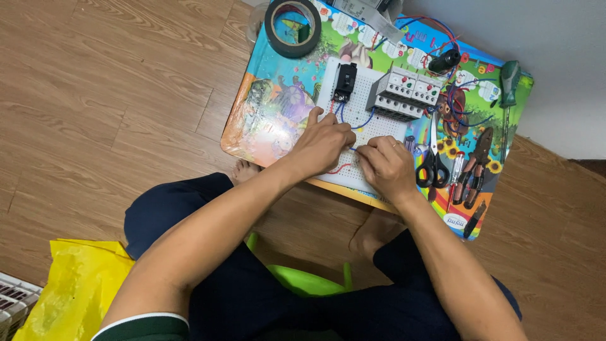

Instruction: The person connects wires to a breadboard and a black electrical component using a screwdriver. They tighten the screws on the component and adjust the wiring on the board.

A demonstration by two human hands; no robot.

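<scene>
Head view looks down on both hands over a white perforated board (379,136) lying on a colourful low table (265,120). Left hand (322,145) is curled shut, pinching a thin wire (338,169) against the board; right hand (386,165) is closed too, fingertips meeting the left at the same spot. I'd say keep the wire low and feed it straight into the hole, wrists resting. Room is tight: black breaker (344,82) and grey relay block (404,93) sit just behind, scissors (432,167) and pliers (473,167) just right. Board's near edge overhangs toward the knees.
</scene>
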